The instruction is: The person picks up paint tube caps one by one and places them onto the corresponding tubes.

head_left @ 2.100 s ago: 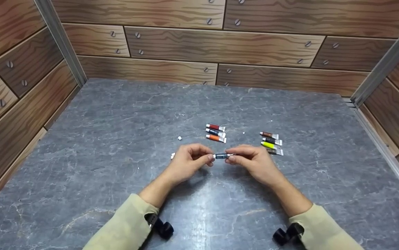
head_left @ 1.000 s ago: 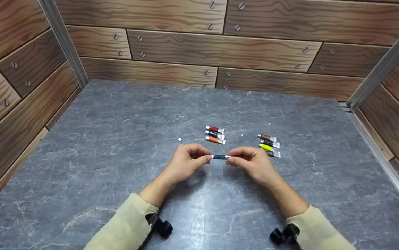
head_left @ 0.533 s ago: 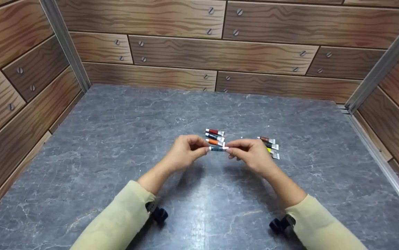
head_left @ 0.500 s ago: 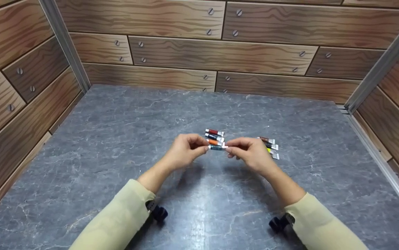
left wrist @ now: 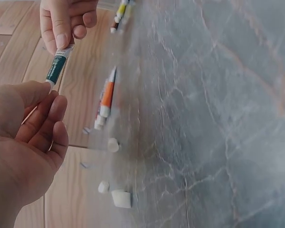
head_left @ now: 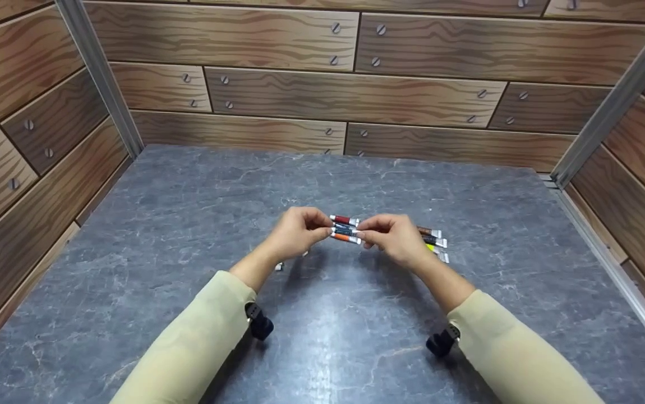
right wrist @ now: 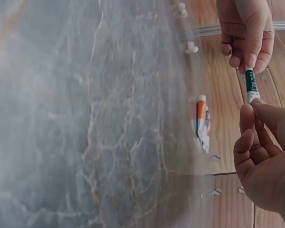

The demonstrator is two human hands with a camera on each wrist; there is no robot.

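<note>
A small dark green paint tube (head_left: 345, 230) is stretched level between both hands, raised above the table. My left hand (head_left: 299, 231) pinches its white cap end with thumb and fingertips. The flat crimped end is pinched by my right hand (head_left: 394, 238). In the left wrist view the green tube (left wrist: 57, 68) shows its label between the two hands. Under it, in the head view, lie a red tube (head_left: 343, 219), a dark blue tube mostly covered, and an orange tube (head_left: 346, 238), side by side.
Right of these lies a second group, with a brown tube (head_left: 430, 231), a black tube (head_left: 436, 241) and a yellow tube (head_left: 429, 247), partly behind the right hand. Small white pieces (left wrist: 121, 199) lie near the left hand. Wood-patterned walls (head_left: 277, 92) enclose the grey table (head_left: 216, 185).
Both hands have carried the green tube forward, from in front of the orange tube to over the row. The tube has turned, its label side changing. The head view has also tilted up slightly.
</note>
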